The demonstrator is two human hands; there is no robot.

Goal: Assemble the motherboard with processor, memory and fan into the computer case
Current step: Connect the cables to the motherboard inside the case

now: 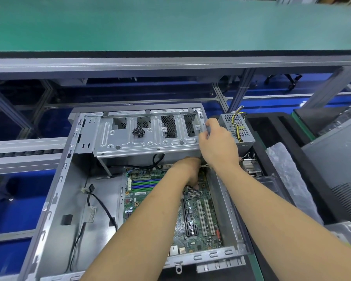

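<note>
An open grey computer case (55, 201) lies on its side in front of me. The green motherboard (199, 220) sits inside it, with blue and green memory slots (144, 184) near its far edge. My left hand (187, 172) reaches down onto the board's far part, beside a small finned heatsink (193, 192); its fingers are mostly hidden. My right hand (217, 142) grips the right end of the metal drive cage (142, 132), which stands tilted up over the case's far end. A small pile of black screws (138, 132) lies on the cage.
A power supply (238, 128) with yellow and black wires stands right of the case. A finned cooler (249, 165) lies just beyond the case's right wall. Black cables (101, 203) run across the case floor. A green conveyor belt (170, 23) crosses above. Plastic wrap (288, 175) lies at right.
</note>
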